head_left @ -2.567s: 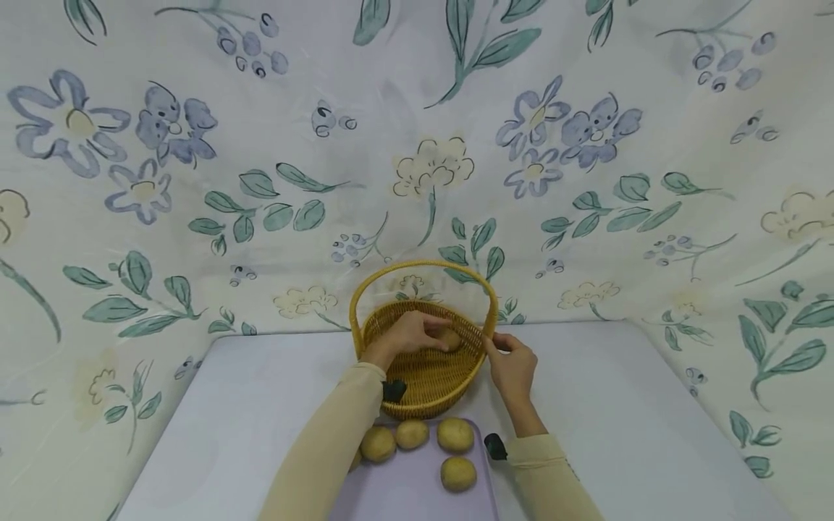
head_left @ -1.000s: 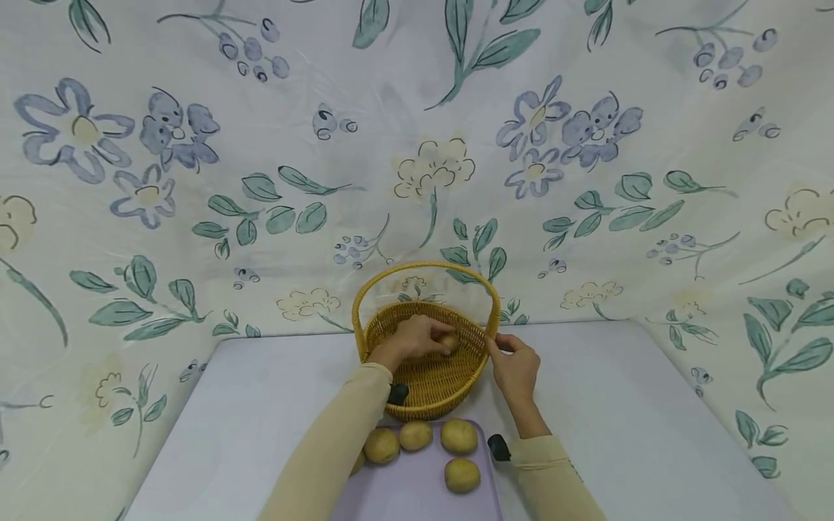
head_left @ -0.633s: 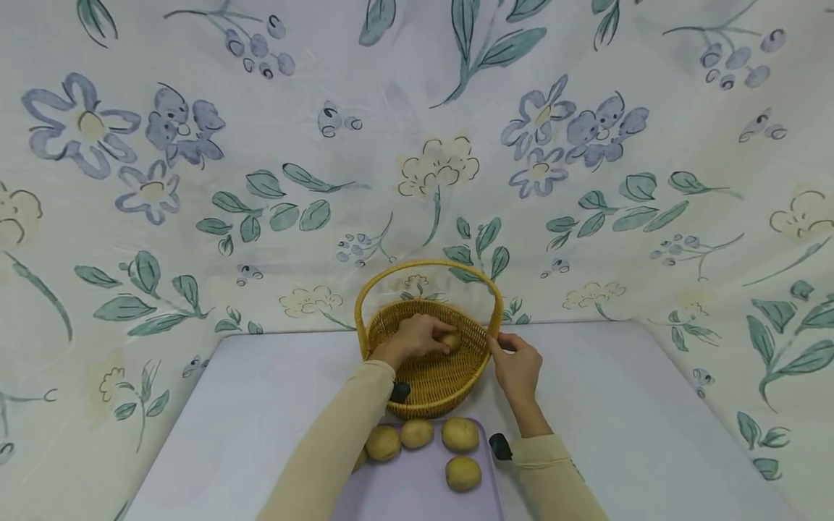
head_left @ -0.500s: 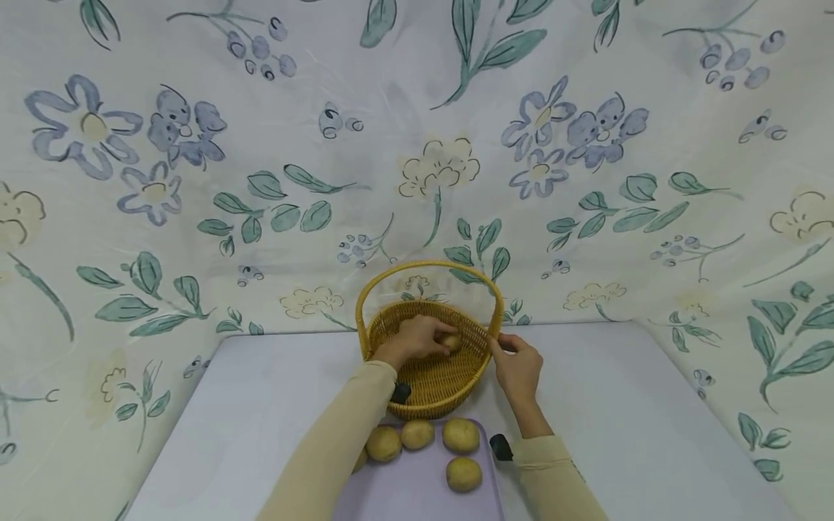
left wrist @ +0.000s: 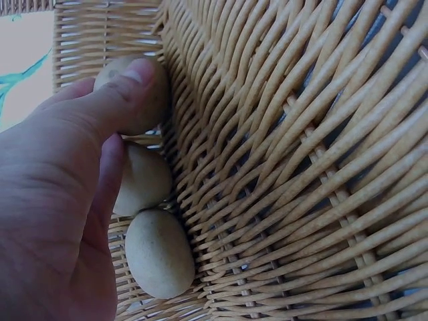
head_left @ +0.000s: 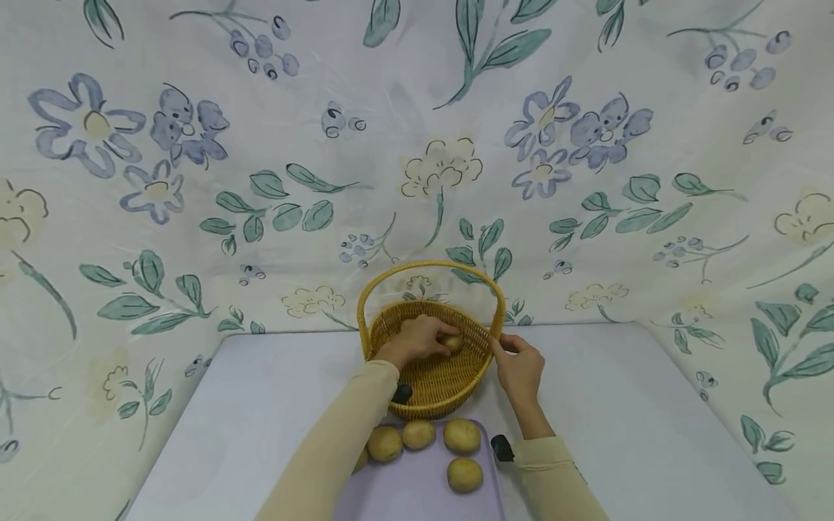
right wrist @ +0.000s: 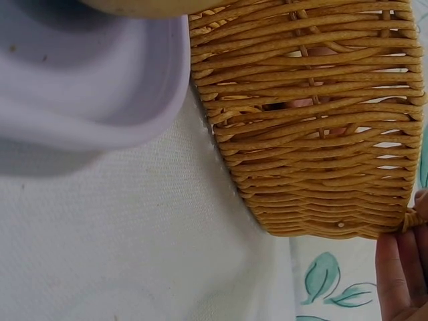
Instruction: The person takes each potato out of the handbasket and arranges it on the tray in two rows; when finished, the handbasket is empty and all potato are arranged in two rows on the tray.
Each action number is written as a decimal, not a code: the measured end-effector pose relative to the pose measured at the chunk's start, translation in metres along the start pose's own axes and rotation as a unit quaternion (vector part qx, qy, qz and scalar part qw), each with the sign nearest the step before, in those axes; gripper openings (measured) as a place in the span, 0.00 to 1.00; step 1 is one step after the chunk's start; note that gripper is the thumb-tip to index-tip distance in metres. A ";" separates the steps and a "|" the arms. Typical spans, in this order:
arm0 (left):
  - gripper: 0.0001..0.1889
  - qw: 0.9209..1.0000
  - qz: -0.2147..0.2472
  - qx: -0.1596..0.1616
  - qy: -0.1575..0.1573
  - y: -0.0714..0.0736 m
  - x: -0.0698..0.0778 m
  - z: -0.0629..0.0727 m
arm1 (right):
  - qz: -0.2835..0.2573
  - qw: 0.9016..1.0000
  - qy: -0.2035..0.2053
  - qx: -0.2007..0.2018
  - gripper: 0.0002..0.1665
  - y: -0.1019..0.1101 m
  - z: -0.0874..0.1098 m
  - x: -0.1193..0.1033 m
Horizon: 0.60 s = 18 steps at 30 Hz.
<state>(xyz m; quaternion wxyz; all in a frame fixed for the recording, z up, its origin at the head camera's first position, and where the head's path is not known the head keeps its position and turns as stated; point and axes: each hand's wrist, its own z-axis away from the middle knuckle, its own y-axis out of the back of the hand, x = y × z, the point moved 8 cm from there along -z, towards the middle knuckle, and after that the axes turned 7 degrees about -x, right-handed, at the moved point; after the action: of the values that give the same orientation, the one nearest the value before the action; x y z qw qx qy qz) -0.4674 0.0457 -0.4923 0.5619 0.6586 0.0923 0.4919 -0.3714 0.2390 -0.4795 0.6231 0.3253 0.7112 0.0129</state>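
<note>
A wicker basket [head_left: 443, 380] with a tall arched handle stands at the back of the table. My left hand [head_left: 420, 339] reaches inside it, thumb and fingers gripping a potato [head_left: 453, 341]. In the left wrist view, the thumb lies across this potato [left wrist: 152, 103], near the woven wall. Beside it, under the hand, rest a second potato [left wrist: 147, 180] and a third potato [left wrist: 160, 254]. On the basket's right side, my right hand [head_left: 520, 365] pinches the rim by the handle's foot; only some of its fingers [left wrist: 110, 167] show in the left wrist view, those of the left hand.
A lilac tray [head_left: 417, 496] lies in front of the basket, close to it. Several potatoes sit along its far side, among them one potato [head_left: 462, 436] at the corner. The left sleeve [head_left: 339, 441] covers part of the tray. A floral cloth [head_left: 260, 239] hangs behind the table.
The head view has shifted slightly, moving the scene a little to the right. Both hands keep their places at the basket, the left one with the potato.
</note>
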 end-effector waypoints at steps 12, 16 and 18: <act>0.26 0.997 -0.061 0.008 -0.045 -0.003 0.005 -0.005 | -0.002 1.000 -0.011 0.002 0.13 0.001 0.001 0.000; 0.23 0.995 -0.080 0.010 -0.062 -0.002 0.009 -0.004 | -0.001 1.000 -0.009 0.003 0.13 0.001 0.001 -0.001; 0.23 0.994 -0.084 0.010 -0.068 -0.001 0.011 -0.003 | -0.001 1.000 -0.008 0.004 0.13 0.001 0.001 -0.001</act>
<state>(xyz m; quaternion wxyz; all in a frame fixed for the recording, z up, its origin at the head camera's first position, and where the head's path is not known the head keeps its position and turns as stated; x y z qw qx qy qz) -0.4635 0.0551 -0.4876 0.5995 0.6863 0.1141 0.3958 -0.3707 0.2390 -0.4789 0.6274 0.3276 0.7064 0.0068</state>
